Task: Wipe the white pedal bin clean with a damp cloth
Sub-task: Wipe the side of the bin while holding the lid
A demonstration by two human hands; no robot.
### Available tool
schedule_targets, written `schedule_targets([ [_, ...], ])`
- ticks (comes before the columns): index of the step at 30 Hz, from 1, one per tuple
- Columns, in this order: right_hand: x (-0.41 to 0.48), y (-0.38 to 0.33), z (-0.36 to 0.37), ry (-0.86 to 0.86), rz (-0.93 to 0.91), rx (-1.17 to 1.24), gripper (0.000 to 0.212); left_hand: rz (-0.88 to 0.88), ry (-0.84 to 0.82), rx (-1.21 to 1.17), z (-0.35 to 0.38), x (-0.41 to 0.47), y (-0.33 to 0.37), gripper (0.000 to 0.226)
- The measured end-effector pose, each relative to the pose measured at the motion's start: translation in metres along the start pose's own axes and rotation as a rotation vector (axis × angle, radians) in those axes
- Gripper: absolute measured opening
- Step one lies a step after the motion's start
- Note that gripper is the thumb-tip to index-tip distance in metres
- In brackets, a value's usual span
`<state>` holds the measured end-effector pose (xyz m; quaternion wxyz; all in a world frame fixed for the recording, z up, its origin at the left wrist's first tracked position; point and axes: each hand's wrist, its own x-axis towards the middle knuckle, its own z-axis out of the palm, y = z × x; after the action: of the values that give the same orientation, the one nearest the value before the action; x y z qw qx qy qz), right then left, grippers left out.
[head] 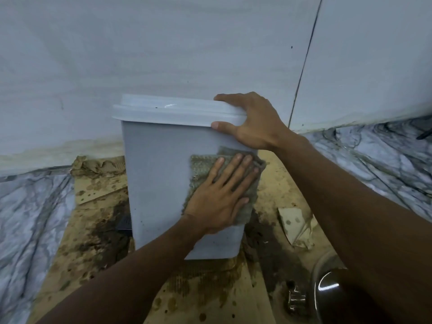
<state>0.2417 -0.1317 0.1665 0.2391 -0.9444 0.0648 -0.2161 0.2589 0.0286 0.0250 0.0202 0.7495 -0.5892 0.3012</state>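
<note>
Wiping in progress. The left hand (217, 199), fingers flat, presses the grey-green woven cloth (201, 169) against the side of the white plastic pedal bin (154, 171). The right hand (254, 122) grips the lid rim (175, 115). Dark specks (141, 222) remain lower down; the other faces are unseen.

Stained cardboard (210, 288) on marbled floor (28, 218); wall (163, 43) behind.

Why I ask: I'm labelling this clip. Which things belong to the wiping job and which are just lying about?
In the job: white pedal bin; cloth, pressed flat on the bin's side by the left hand; right hand, gripping the lid at its edge.
Lying about: stained cardboard under the bin; torn paper scrap; shiny metal vessel at lower right.
</note>
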Motion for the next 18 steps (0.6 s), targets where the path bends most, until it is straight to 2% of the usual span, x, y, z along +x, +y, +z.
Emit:
schedule_targets([
  [5, -0.002, 0.005, 0.002, 0.008, 0.036, 0.034, 0.067, 0.249, -0.135, -0.006, 0.024, -0.051, 0.018, 0.068],
  [7, -0.002, 0.006, 0.003, 0.018, 0.034, 0.038, 0.066, 0.276, -0.135, -0.002, 0.025, -0.058, 0.013, 0.068],
  [9, -0.001, 0.004, 0.002, 0.018, 0.042, 0.046, 0.063, 0.205, -0.087, -0.007, 0.019, -0.049, 0.001, 0.066],
  [15, 0.000, 0.001, 0.001, 0.018, 0.036, 0.040, 0.062, -0.193, 0.095, -0.023, -0.004, 0.005, -0.015, 0.065],
  [18, -0.002, -0.001, 0.003, 0.035, 0.038, 0.020, 0.064, -0.181, 0.088, -0.044, 0.003, 0.004, 0.005, 0.065],
])
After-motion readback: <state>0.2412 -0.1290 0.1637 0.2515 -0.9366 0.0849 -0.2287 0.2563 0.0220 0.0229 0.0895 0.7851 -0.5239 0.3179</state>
